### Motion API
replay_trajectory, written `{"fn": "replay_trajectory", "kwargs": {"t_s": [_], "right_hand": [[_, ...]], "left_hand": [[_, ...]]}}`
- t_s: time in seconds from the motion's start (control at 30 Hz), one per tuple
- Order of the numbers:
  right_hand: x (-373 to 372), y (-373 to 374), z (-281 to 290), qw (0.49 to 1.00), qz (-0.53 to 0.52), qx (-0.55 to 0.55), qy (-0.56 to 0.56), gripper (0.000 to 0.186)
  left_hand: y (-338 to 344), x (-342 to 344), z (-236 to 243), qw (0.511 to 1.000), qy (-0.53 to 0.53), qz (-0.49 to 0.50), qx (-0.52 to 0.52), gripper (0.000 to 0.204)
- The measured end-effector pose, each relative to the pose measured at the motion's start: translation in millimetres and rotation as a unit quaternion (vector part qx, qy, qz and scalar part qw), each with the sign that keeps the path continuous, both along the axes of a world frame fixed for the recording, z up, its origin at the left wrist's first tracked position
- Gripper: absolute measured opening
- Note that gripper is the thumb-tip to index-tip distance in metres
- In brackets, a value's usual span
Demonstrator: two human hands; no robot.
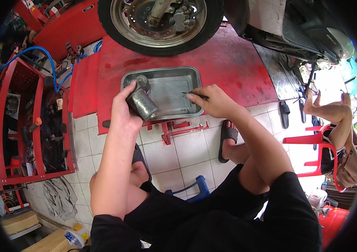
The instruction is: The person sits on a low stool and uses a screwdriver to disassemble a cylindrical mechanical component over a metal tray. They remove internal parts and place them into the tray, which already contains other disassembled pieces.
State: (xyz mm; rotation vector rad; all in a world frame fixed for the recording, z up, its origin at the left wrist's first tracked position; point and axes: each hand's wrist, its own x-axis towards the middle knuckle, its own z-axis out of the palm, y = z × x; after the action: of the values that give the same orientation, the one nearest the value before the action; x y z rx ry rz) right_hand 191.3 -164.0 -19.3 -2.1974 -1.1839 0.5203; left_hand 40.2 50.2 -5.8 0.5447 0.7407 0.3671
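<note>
Above the steel tray's (pixel 168 89) left end, a cylindrical metal part (pixel 143 103) sits gripped in the left hand (pixel 124 108); the right hand (pixel 214 101) pinches 1 thin dark tool (pixel 196 95), apart from it. Work seems unfinished; how much is done, I cannot tell.

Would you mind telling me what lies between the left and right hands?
In the head view, a rectangular metal tray lies between them; the metal cylinder in the left hand and slim dark tool in the right hand extend over it.

Downward fisheye view from head height
</note>
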Motion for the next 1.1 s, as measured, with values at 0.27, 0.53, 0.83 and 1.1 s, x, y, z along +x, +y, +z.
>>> {"fn": "replay_trajectory", "kwargs": {"t_s": [0.27,0.53,0.83,1.1], "right_hand": [[2,-1,5,0.999,-0.022,-0.027,0.007,0.042],[6,-7,2,0.999,-0.039,0.006,-0.002,0.042],[7,-7,3,0.999,-0.030,-0.001,-0.023,0.042],[3,-13,20,0.999,-0.039,-0.030,-0.009,0.044]], "left_hand": [[0,0,0,1.000,0.016,0.007,-0.007,0.027],[0,0,1,1.000,0.022,0.009,-0.002,0.026],[-4,1,2,1.000,0.027,0.004,0.001,0.026],[-2,2,-2,1.000,0.019,-0.008,-0.001,0.028]]}}
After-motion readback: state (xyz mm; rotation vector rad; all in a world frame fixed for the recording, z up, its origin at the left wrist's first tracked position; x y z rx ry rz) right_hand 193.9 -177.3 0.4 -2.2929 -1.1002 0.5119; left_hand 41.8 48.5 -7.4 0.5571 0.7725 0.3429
